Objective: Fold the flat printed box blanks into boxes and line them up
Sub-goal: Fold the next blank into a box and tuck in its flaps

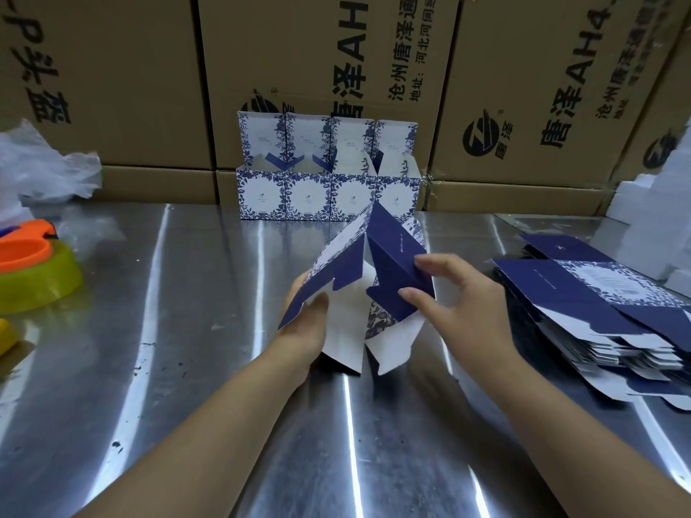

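A person is squaring up a half-opened blue-and-white printed cardboard box blank [389, 252], holding it between both hands just above the polished steel counter [187, 349]. The left hand [306, 323] is gripping the floral left panel, thumb inside. The right hand [460, 297] is pinching the navy right panel, its fingers [433, 261] closed narrowly over the edge. The blank's long axis is running away from the person, its far end pointing up toward the row of four folded floral boxes [310, 196] standing against brown cardboard cartons [336, 50], its white flaps hanging nearest the wrists. A stack of flat navy blanks [583, 289] is lying near the right hand.
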